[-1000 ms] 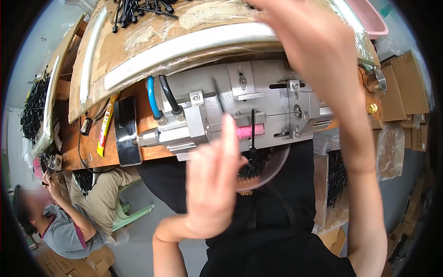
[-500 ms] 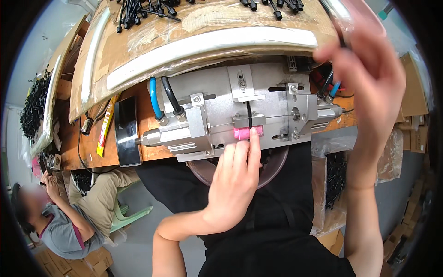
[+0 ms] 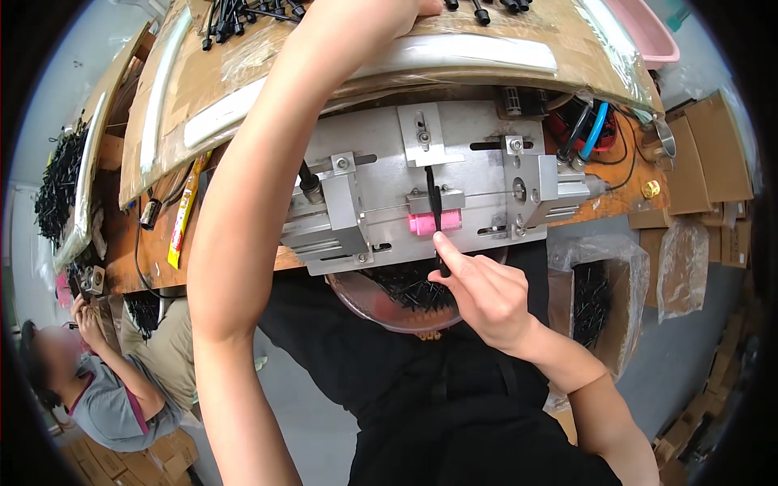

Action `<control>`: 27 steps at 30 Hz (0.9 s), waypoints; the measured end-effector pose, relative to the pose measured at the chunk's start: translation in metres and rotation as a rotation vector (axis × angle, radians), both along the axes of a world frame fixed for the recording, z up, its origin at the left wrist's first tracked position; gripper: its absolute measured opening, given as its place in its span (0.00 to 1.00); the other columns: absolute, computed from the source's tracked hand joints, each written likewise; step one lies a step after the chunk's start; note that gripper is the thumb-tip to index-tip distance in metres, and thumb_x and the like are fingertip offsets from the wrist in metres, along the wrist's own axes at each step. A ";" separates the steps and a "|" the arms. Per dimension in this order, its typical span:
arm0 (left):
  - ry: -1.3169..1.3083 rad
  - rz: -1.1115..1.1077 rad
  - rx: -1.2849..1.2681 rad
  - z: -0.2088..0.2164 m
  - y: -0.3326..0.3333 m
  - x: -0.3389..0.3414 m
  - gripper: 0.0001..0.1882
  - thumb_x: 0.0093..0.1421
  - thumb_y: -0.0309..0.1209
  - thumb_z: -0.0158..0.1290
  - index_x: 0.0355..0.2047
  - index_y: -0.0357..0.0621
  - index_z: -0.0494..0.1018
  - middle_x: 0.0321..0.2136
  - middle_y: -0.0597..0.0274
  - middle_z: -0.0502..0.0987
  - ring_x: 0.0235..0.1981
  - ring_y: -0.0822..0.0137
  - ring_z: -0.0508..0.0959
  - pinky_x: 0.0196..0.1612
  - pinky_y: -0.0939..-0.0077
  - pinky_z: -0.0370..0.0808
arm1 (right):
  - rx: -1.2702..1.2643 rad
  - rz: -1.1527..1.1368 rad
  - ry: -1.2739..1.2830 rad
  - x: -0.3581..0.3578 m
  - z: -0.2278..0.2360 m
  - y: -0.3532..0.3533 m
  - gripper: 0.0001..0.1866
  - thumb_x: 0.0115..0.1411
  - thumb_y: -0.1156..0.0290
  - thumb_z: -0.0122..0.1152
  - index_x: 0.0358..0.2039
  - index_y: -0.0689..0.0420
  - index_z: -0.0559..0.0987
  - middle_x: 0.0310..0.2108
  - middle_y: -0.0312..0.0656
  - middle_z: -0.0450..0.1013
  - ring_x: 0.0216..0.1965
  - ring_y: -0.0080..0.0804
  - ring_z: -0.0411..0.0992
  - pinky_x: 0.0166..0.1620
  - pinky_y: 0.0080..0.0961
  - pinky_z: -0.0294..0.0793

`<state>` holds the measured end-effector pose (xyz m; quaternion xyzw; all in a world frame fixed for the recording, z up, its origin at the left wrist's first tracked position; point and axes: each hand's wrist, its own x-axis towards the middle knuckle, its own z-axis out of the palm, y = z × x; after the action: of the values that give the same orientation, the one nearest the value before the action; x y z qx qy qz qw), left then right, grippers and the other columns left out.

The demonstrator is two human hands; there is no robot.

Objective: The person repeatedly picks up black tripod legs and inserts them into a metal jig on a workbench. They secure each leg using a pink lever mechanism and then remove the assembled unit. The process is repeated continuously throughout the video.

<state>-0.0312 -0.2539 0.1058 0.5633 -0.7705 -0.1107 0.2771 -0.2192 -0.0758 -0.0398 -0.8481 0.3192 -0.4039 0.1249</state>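
Observation:
My right hand point(image 3: 496, 301) is at the front of the metal fixture point(image 3: 381, 186), thumb and forefinger closed on the near end of a slim black plastic rod point(image 3: 436, 209). The rod lies lengthwise over the small metal block and the pink piece point(image 3: 422, 223) in the middle of the fixture. Stretched far across the fixture's left side, my left arm reaches the cardboard-covered board. At the top edge my left hand point(image 3: 389, 14) is mostly cut off, with its fingers hardly visible, close to several black rods point(image 3: 480, 14).
Below the fixture stands a bowl point(image 3: 356, 298) of black rods. A yellow packet point(image 3: 183, 219) lies on the wooden table at left. Blue tubing point(image 3: 597, 130) rises at right, beside cardboard boxes point(image 3: 713, 146). A co-worker point(image 3: 121, 397) sits at lower left.
My left hand has left the rod at the fixture and reached up to the far board. From the upper right, my right hand has come down and taken hold of a black rod at the fixture.

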 end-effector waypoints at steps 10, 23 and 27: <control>0.133 0.032 0.042 0.029 0.086 0.019 0.08 0.57 0.23 0.57 0.37 0.36 0.76 0.32 0.55 0.78 0.35 0.64 0.78 0.42 0.73 0.74 | 0.002 -0.050 -0.005 0.004 -0.001 0.003 0.31 0.44 0.83 0.71 0.53 0.69 0.76 0.27 0.42 0.77 0.21 0.29 0.71 0.26 0.24 0.71; -0.159 0.106 -0.178 -0.083 0.224 -0.024 0.37 0.47 0.17 0.57 0.61 0.26 0.63 0.33 0.59 0.69 0.34 0.63 0.70 0.40 0.71 0.71 | -0.531 -0.246 0.333 -0.007 0.121 -0.137 0.11 0.57 0.76 0.62 0.42 0.61 0.81 0.32 0.46 0.80 0.24 0.30 0.75 0.27 0.24 0.72; -0.277 0.096 -0.088 -0.109 0.224 -0.056 0.36 0.49 0.17 0.52 0.62 0.27 0.60 0.33 0.60 0.66 0.33 0.66 0.69 0.38 0.76 0.70 | -0.298 -0.196 0.697 -0.008 0.171 -0.237 0.13 0.56 0.73 0.62 0.42 0.60 0.81 0.33 0.51 0.79 0.32 0.45 0.78 0.38 0.35 0.76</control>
<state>-0.0876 -0.0296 -0.0035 0.5965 -0.7778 0.0152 0.1975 -0.2269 -0.3129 0.1308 -0.9088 0.3597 -0.1439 -0.1548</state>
